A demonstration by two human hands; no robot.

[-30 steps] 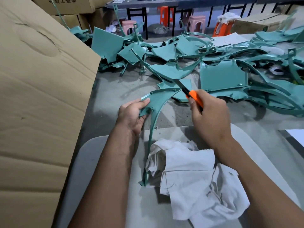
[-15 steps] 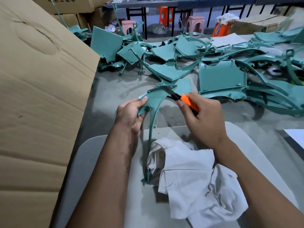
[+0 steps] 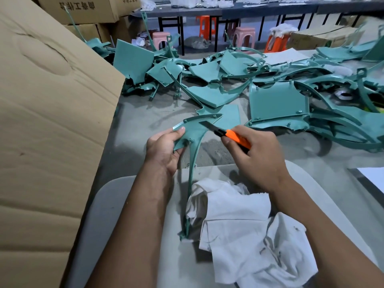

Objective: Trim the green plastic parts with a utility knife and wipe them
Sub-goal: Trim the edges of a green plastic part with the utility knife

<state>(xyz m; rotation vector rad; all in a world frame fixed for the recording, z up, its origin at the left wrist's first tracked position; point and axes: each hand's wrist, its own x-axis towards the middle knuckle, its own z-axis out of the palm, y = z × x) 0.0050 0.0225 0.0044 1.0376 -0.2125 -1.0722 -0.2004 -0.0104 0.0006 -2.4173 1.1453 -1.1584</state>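
Fingers [image 3: 178, 129] of the left hand [image 3: 164, 148] pinch the wide upper corner of the green part [image 3: 193, 132], thumb underneath, evidently to steady it against the blade. The right hand [image 3: 257, 156] grips the orange utility knife [image 3: 236, 138] with curled fingers, its dark blade extended far-left and laid on the part's upper face near the ribbed edge; judged to be mid-trim, wiping not yet begun.

The bench [image 3: 145, 121] carries a large heap of untrimmed green parts [image 3: 276, 100] across its far side, well apart from the working area. A cardboard box [image 3: 52, 121] stands along the left.

The white rag [image 3: 245, 221] lies crumpled on the near grey board [image 3: 124, 225], presumably kept within reach for wiping.

The held part is a slim curved piece: long axis runs near to far, narrow tail resting near beside the rag, broad end raised far and fanning rightward.
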